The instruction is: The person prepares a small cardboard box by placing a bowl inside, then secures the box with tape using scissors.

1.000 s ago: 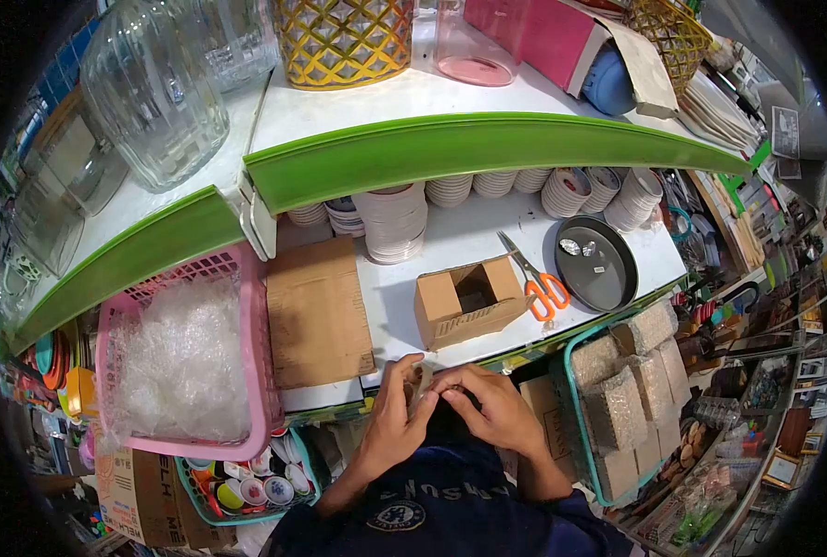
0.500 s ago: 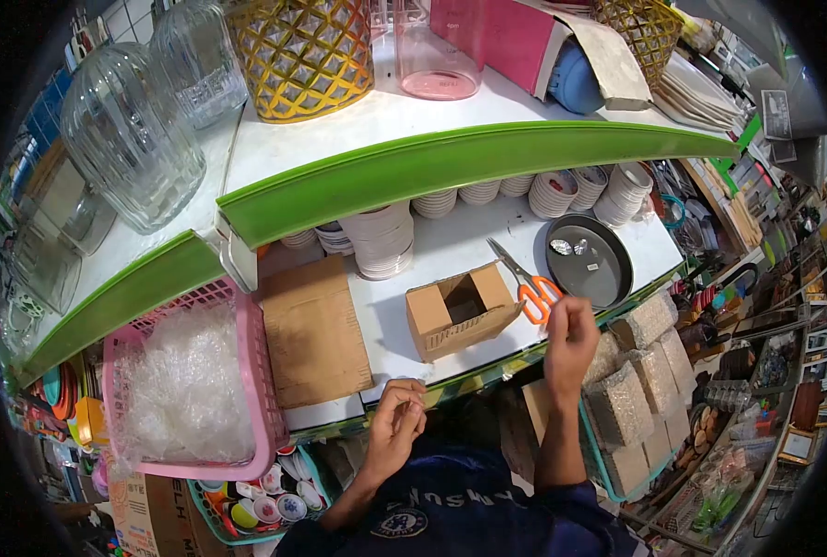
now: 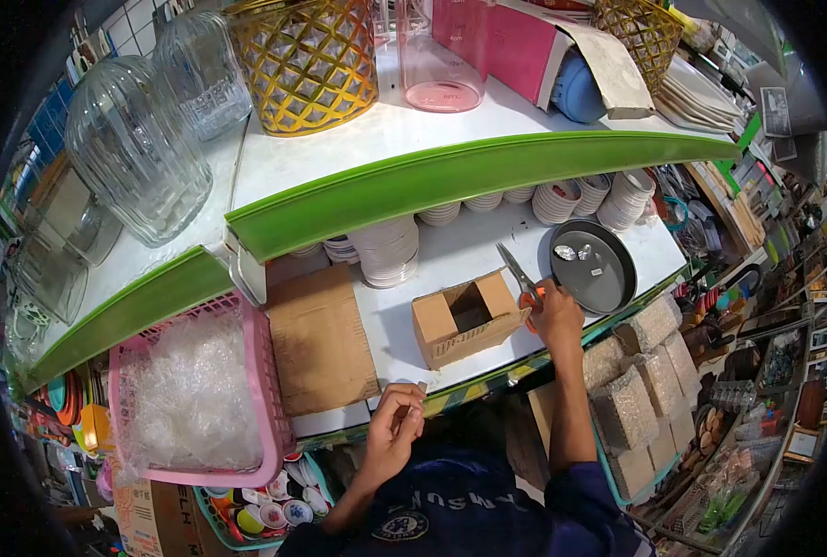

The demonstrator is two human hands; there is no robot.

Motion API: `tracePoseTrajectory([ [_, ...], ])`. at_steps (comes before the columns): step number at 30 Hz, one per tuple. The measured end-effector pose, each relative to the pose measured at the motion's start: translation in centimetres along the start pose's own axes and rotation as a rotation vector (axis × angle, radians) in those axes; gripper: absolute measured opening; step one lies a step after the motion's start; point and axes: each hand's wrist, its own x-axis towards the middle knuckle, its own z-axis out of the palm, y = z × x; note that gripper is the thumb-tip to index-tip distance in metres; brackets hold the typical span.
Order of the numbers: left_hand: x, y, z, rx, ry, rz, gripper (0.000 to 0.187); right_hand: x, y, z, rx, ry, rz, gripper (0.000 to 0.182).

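Observation:
My right hand (image 3: 558,317) is on the orange handles of a pair of scissors (image 3: 517,269), its fingers curled over them and hiding part of the grips. The scissors lie on the white shelf with the blades pointing away from me. Left of them stands a small cardboard box (image 3: 463,336) with an opening in its top. My left hand (image 3: 394,429) hovers at the shelf's front edge, fingers bent and pressed together; whether anything small is between them I cannot make out. A dark round pan (image 3: 608,283) with shiny pieces in it sits just beyond my right hand.
A flat cardboard sheet (image 3: 321,343) lies beside a pink basket (image 3: 272,408) of bubble wrap. Stacked white bowls (image 3: 386,252) stand under the green-edged upper shelf (image 3: 469,178). Bubble-wrapped packs (image 3: 627,408) fill a crate at right; a teal basket of small dishes (image 3: 297,512) is below left.
My right hand has moved forward and left from above the shelf edge onto the scissors' handles. My left hand stays nearly where it was. The whole view has shifted slightly.

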Motion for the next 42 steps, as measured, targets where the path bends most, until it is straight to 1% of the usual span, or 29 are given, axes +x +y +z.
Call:
tracePoseTrajectory([
  [4,0.1,-0.1,-0.1,-0.04,-0.029,0.037,0.005,-0.1,-0.8,-1.8,0.014,0.008,-0.047,0.031],
  [6,0.2,0.1,-0.2,-0.06,-0.032,0.039,0.005,0.1,-1.4,-3.3,0.062,-0.152,0.071,0.041],
  [7,0.2,0.2,-0.2,-0.08,-0.037,0.039,0.005,0.3,-1.2,-3.4,0.06,-0.153,0.071,0.041],
  [9,0.3,0.4,-0.2,-0.075,-0.034,0.049,0.004,0.6,0.0,-3.6,0.259,-0.304,0.126,0.049],
  [13,0.6,1.1,0.0,-0.068,-0.024,0.067,0.004,0.7,2.0,-3.1,0.297,-0.371,0.096,0.054],
  [15,0.7,1.0,-0.2,-0.065,-0.029,0.081,0.005,0.7,2.0,-3.9,0.379,-0.466,0.138,0.054],
  [16,0.7,0.9,-0.4,-0.062,-0.033,0.093,0.005,0.5,2.0,-4.3,0.38,-0.466,0.138,0.054],
  [18,0.9,1.1,-0.5,-0.072,-0.025,0.103,0.006,-0.4,1.9,-5.1,0.51,-0.413,0.145,0.058],
  [19,0.9,1.2,-0.6,-0.083,-0.018,0.112,0.007,-1.0,1.6,-5.9,0.511,-0.414,0.144,0.058],
  [21,0.9,1.1,-0.9,-0.141,-0.001,0.101,0.007,-2.5,0.5,-8.2,0.817,-0.196,0.078,0.067],
  [22,0.9,1.1,-1.0,-0.201,0.015,0.09,0.008,-3.3,-0.3,-9.4,0.818,-0.198,0.077,0.067],
  [24,0.9,1.2,-1.2,-0.228,0.042,0.071,0.009,-4.9,-1.8,-11.7,0.935,-0.101,0.042,0.076],
  [25,1.0,1.3,-1.3,-0.256,0.066,0.054,0.009,-5.4,-2.3,-12.7,0.936,-0.104,0.042,0.076],
  [27,1.2,1.6,-1.3,-0.278,0.072,0.066,0.009,-5.9,-3.2,-14.6,0.507,0.011,-0.405,0.078],
  [28,1.3,1.8,-1.2,-0.338,0.099,0.051,0.009,-6.0,-4.0,-15.2,0.556,-0.005,-0.459,0.071],
  [29,1.3,1.9,-1.1,-0.399,0.127,0.034,0.009,-6.3,-4.1,-15.4,0.556,-0.007,-0.46,0.071],
  [31,1.5,1.9,-1.2,-0.386,0.144,0.033,0.008,-7.0,-4.3,-15.7,0.466,-0.237,-0.618,0.06],
  [32,1.6,1.9,-1.2,-0.372,0.159,0.031,0.008,-7.5,-5.4,-16.4,0.412,-0.282,-0.613,0.051],
  [33,1.6,1.9,-1.1,-0.372,0.162,0.031,0.008,-7.9,-6.0,-16.6,0.341,-0.291,-0.661,0.051],
  [35,1.5,2.0,-1.0,-0.334,0.205,0.002,0.008,-8.5,-6.6,-16.2,0.19,-0.272,-0.749,0.054],
  [36,1.5,2.0,-1.0,-0.333,0.206,0.001,0.008,-8.5,-6.9,-16.2,0.191,-0.273,-0.749,0.054],
  [38,1.4,1.8,-0.9,-0.336,0.222,-0.013,0.008,-8.3,-7.5,-16.4,0.075,-0.355,-0.792,0.059],
  [42,1.4,1.3,-0.8,-0.339,0.194,0.027,0.007,-8.0,-8.4,-16.2,0.032,-0.423,-0.802,0.057],
])
